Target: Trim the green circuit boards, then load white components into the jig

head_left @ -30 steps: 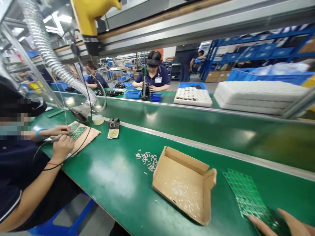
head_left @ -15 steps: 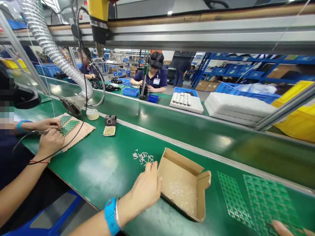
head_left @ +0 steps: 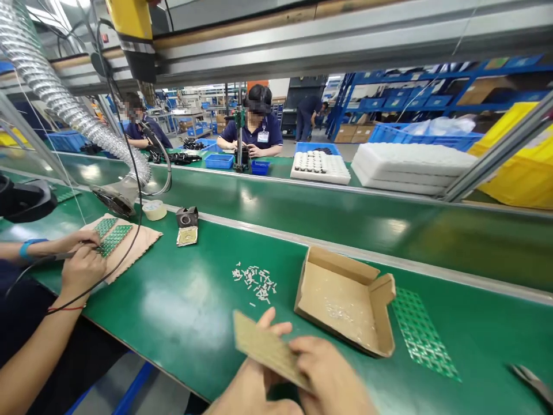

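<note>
A thin, flat circuit board panel [head_left: 270, 349], its face tan-olive at this tilt, is held between my hands near the bench's front edge. My right hand [head_left: 330, 374] grips its right end with bent fingers. My left hand [head_left: 248, 386] supports it from below and behind, two fingertips showing past its upper edge. Motion blurs both hands slightly. Beyond them lies a loose scatter of small white pieces [head_left: 259, 282]. An open cardboard box [head_left: 341, 288], with small clear bits on its floor, stands to the right. Beside the box rests a green circuit board panel [head_left: 425, 334].
Pliers [head_left: 533, 380] lie at the far right. On the left, a co-worker's hands [head_left: 84, 259] work over boards on a tan cloth [head_left: 142, 236]. A tape roll [head_left: 154, 210] and small metal holder [head_left: 187, 225] stand nearby. A rail [head_left: 337, 248] runs behind; an exhaust hose [head_left: 73, 104] hangs left.
My right hand has brought a panel from the far right to the centre, uncovering the pliers. My left hand has left the white pieces and joined it. The box sits slightly farther right.
</note>
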Demonstrator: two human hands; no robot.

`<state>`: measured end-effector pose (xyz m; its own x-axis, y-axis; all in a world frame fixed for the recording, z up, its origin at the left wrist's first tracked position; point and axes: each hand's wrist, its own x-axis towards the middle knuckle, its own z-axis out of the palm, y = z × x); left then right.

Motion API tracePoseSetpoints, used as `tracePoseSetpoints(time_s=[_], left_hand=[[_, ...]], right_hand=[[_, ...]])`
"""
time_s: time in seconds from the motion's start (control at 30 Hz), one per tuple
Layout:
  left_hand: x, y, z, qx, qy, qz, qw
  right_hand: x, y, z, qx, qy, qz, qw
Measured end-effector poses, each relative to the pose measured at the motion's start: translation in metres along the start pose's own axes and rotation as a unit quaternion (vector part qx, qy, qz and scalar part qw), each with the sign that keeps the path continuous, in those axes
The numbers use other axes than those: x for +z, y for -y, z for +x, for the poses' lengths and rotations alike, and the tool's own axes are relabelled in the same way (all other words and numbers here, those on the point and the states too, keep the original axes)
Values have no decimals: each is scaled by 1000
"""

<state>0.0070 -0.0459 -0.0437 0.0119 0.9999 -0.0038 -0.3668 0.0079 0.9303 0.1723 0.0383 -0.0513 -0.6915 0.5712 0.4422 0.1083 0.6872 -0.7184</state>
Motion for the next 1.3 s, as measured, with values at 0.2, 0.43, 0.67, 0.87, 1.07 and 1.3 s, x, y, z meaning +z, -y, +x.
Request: tracePoseSetpoints(time_s=[0.2,0.43,0.67,0.87,1.07,1.3], left_hand=[[-39,22,-44,43,-175,-198,964],[-56,1,-40,18,-104,-308,946],[-58,2,-37,31,-80,-289,954],[-59,3,-50,22,-141,-307,941],[-58,4,-47,7,-152,-287,946],[-61,5,-43,-29,-151,-259,953]], right_hand=[[29,19,67,10,183,-36,982],[54,-28,118,124,188,-204,953],[60,-24,125,128,228,-241,935],[43,-24,130,124,247,-251,928],[52,-22,138,96,281,-270,916],[65,-15,134,56,296,-326,896]])
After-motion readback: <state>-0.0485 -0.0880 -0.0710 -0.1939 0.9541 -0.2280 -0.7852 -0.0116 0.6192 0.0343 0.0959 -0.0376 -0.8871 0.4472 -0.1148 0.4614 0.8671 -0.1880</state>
